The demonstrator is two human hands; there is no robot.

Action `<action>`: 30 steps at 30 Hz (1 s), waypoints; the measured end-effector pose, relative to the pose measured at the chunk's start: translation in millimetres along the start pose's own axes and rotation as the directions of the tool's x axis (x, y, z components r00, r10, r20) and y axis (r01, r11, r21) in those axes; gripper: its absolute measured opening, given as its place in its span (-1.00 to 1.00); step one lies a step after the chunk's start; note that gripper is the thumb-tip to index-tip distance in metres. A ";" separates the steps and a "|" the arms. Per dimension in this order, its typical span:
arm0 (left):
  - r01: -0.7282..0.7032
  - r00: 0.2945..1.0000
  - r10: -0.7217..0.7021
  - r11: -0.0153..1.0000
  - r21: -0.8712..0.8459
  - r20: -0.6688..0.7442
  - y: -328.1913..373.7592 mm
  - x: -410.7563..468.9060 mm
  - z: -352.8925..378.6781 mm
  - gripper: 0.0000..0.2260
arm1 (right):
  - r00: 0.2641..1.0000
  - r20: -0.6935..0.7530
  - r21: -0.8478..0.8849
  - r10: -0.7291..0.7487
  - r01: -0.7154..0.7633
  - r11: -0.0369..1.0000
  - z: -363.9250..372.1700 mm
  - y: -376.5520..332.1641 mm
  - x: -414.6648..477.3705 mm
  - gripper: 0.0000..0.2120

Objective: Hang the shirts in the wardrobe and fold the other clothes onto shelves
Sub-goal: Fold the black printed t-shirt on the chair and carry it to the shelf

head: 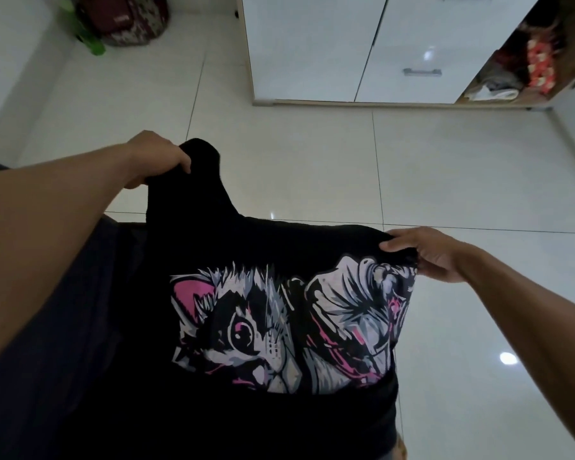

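Observation:
A black T-shirt (246, 240) with a grey, white and pink animal print hangs in front of me, stretched between both hands above the floor. My left hand (156, 157) grips a bunched black end of it, raised at the upper left. My right hand (425, 252) pinches the shirt's edge at the right, beside the print. The lower part of the shirt drops out of view at the bottom. The wardrobe (356, 51) stands ahead with white glossy doors; its right section is open, showing a shelf (498, 94) with folded clothes.
Glossy white floor tiles (462, 167) lie between me and the wardrobe. A red and patterned bag (127, 21) and something green (90, 41) sit in the far left corner by the wall. A dark surface (63, 327) lies under my left arm.

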State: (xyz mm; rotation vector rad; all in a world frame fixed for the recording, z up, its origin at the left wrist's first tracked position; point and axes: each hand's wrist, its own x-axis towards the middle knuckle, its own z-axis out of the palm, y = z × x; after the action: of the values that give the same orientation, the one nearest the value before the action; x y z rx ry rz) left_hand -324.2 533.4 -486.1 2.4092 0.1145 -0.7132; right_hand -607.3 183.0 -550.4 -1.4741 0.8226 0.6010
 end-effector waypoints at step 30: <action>-0.368 0.886 0.462 0.752 0.546 -0.040 8.9 -89.1 -31.9 -0.85 | 0.882 -0.035 -0.914 -0.471 0.162 0.372 -16.9 10.6 -78.7 -0.71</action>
State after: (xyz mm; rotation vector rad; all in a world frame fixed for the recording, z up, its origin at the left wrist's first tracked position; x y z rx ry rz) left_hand -383.0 552.6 -413.9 2.8642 -0.6207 -0.3438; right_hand -665.1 177.1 -493.8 -2.7277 0.3451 0.5294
